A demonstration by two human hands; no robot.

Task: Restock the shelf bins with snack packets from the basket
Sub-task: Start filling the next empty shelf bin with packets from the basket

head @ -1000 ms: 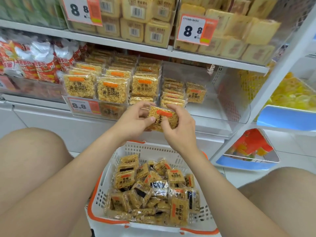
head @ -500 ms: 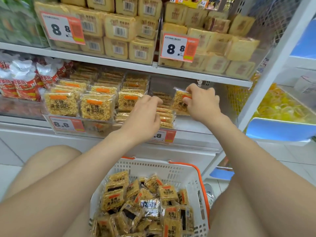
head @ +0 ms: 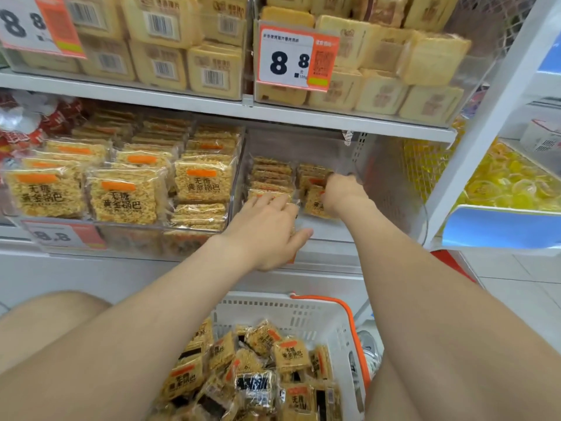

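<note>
A white basket with an orange rim sits on the floor between my knees, holding several yellow snack packets. On the middle shelf, a clear bin holds two short rows of the same packets. My right hand reaches deep into this bin, its fingers curled over the top of an upright snack packet at the front of the right row. Over the bin's front edge, my left hand lies with straight fingers on the left row.
The neighbouring bin on the left is packed with larger yellow packets. Pale cake packs and price tags fill the shelf above. Red-white bags are at far left, and a blue-edged bin of yellow sweets at right.
My right hand has pushed the packet farther back into the clear bin. My left hand moved right onto the left row. The view has come closer to the shelf.
</note>
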